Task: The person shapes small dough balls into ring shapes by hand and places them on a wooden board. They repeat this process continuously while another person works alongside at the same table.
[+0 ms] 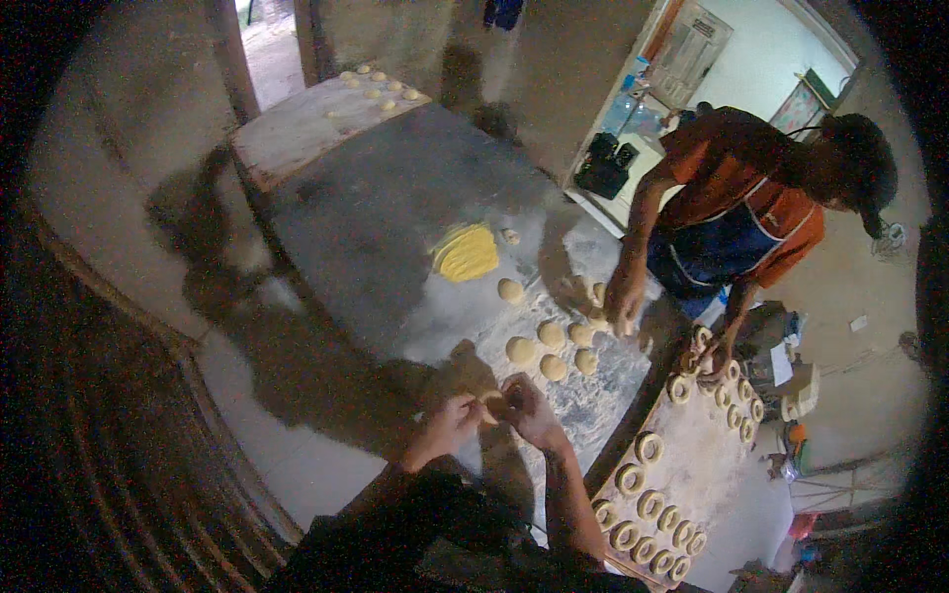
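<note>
My left hand (449,425) and my right hand (529,413) pinch a small piece of dough (491,405) between their fingers, held over the near part of a dark, floured worktop (356,267). Several pale, round dough balls (552,335) lie on the flour just beyond my hands. Farther back, a heap of yellow, ridged dough or fat (465,252) rests on the worktop.
A co-worker in an orange shirt and blue apron (707,247) leans in from the right, handling dough rings on a floured board (692,455) with several rings. A wooden board (287,138) with small dough balls lies far left. An open doorway (267,49) stands behind.
</note>
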